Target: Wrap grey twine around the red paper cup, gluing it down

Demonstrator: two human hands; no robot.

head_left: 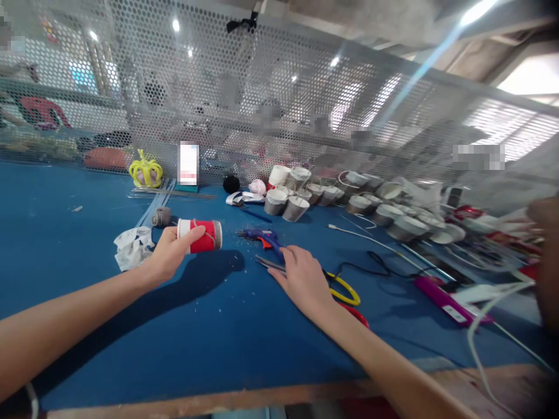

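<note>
My left hand [168, 253] is closed around a red and white paper cup [208, 237], tilted on its side above the table. Grey yarn is wound about the cup's right end, and a strand crosses its red side. My right hand [305, 278] is curled over the handle of a blue glue gun [266, 235], whose nozzle faces left. Beneath that hand lie scissors, with their blades out to the left and a yellow handle [347, 290] and red handle behind the wrist. A ball of grey yarn [161, 217] and crumpled white material [132, 248] lie beside my left hand.
Several grey-wrapped cups [296, 208] stand along the back and right of the blue table [209, 349]. A purple glue gun [445, 299] with cords lies at right. A phone [188, 163] and yellow yarn piece [146, 171] stand before a perforated metal screen [283, 87].
</note>
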